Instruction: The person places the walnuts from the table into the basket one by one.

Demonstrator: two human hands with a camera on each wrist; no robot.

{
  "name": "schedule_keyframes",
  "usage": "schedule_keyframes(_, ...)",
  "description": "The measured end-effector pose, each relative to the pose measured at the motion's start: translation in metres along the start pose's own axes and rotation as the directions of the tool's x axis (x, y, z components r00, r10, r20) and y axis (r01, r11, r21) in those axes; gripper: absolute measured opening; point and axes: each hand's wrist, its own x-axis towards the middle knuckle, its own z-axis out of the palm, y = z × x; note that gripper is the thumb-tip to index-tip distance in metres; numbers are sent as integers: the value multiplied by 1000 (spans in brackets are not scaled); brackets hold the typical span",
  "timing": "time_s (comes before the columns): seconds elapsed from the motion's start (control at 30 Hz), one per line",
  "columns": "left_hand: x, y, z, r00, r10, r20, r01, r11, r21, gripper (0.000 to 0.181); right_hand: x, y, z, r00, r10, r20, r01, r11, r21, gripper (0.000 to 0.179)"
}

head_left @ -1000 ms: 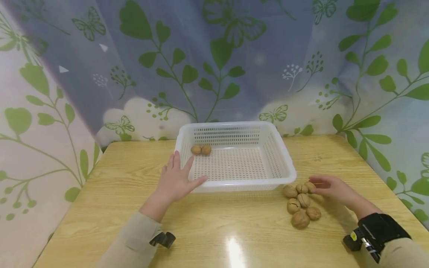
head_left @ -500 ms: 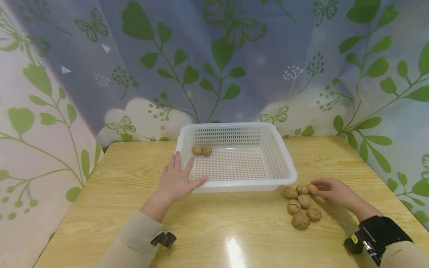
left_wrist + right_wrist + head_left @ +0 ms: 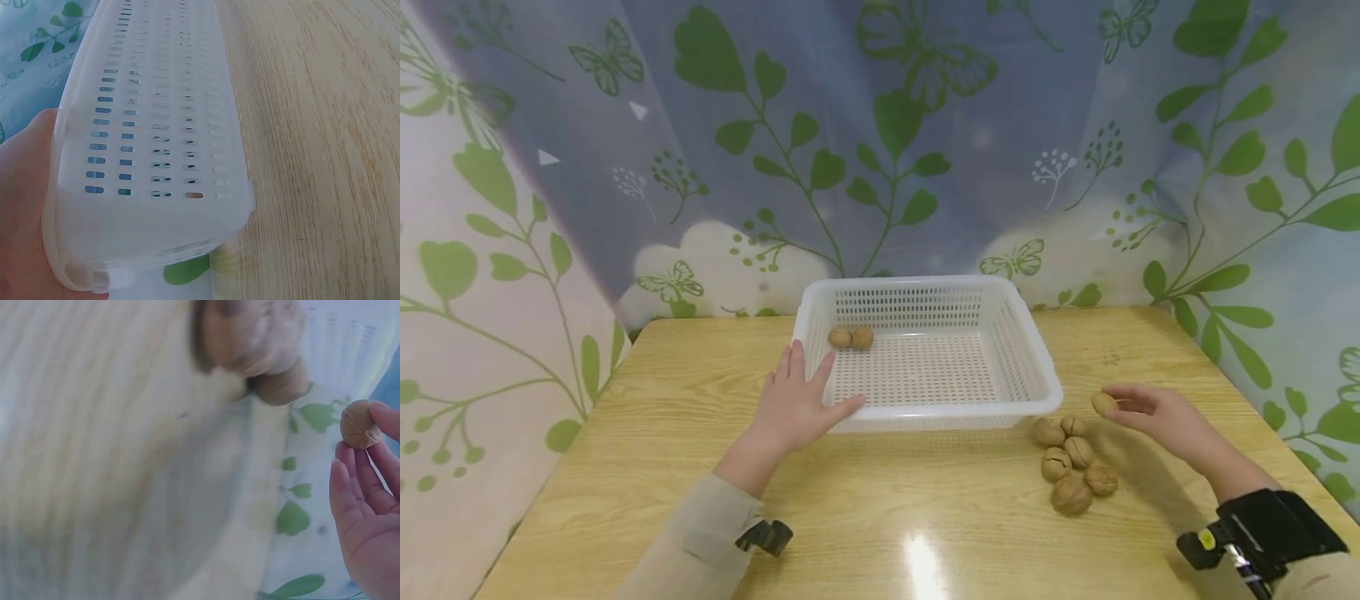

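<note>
My right hand (image 3: 1165, 417) pinches a walnut (image 3: 1104, 404) between thumb and fingertips, raised off the table beside the pile; the right wrist view shows the same walnut (image 3: 359, 424) at the fingertips. Several walnuts (image 3: 1078, 452) lie clustered on the table, just left of and below that hand. With fingers spread, my left hand (image 3: 793, 404) rests on the near left corner of a white slotted plastic basket (image 3: 925, 410). Two walnuts (image 3: 852, 337) sit inside the basket by its left wall. In the left wrist view the basket's outer wall (image 3: 150, 219) hides most of the left hand.
The wooden table (image 3: 865, 508) carries everything. Behind its far edge hangs a leaf-and-butterfly patterned cloth (image 3: 925, 167), which also runs down both sides. The basket stands close to that far edge.
The right hand has closed on the walnut at the pile's far right and lifted it up and slightly right, away from the others. The left hand stays on the basket.
</note>
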Motion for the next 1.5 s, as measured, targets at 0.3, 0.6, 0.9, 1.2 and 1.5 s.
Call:
schedule_keyframes(0.3,0,-2,0,1000,-2,0,2,1000,-1,93,4,-32,-7,998,-55,-20,56,998,28,55)
schedule_keyframes(0.6,0,0,1,1000,7,-3,-7,1000,1,92,12,-56,-7,996,-90,-21,91,994,53,54)
schedule_keyframes(0.9,-1,1,-1,1000,8,-9,-8,1000,6,91,24,-74,-3,994,-109,-13,110,990,88,54)
schedule_keyframes(1.2,0,0,1,1000,9,-5,-9,1000,29,92,42,-93,6,987,-159,13,156,981,112,49)
schedule_keyframes(1.5,1,-2,3,1000,14,-11,-13,1000,28,92,72,-119,8,982,-181,52,176,980,89,51)
